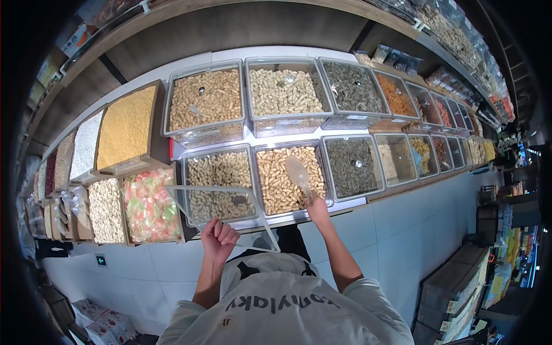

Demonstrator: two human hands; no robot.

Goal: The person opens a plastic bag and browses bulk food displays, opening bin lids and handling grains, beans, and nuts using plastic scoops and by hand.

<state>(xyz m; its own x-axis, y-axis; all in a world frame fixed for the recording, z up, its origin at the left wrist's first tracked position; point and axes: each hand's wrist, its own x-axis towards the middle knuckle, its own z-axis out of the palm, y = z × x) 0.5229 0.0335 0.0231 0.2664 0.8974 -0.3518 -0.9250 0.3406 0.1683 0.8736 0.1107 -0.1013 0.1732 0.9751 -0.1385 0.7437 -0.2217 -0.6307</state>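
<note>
My left hand (218, 237) is closed at the near edge of a clear plastic lid (264, 225) with a pale rim. The lid is tilted and partly overlaps a bin of peanuts in the shell (215, 169). My right hand (317, 208) grips the handle of a translucent plastic scoop (296, 171). The scoop's bowl lies over the lidless bin of tan peanuts (276, 178), apparently touching them; no nuts can be made out in it.
Behind stand lidded bins of peanuts (286, 92) and dark striped seeds (352, 86). More seeds (353, 167) fill the bin at right. Wrapped candies (150, 201) and yellow grain (127, 129) lie left. A wooden shelf (230, 8) overhangs the back.
</note>
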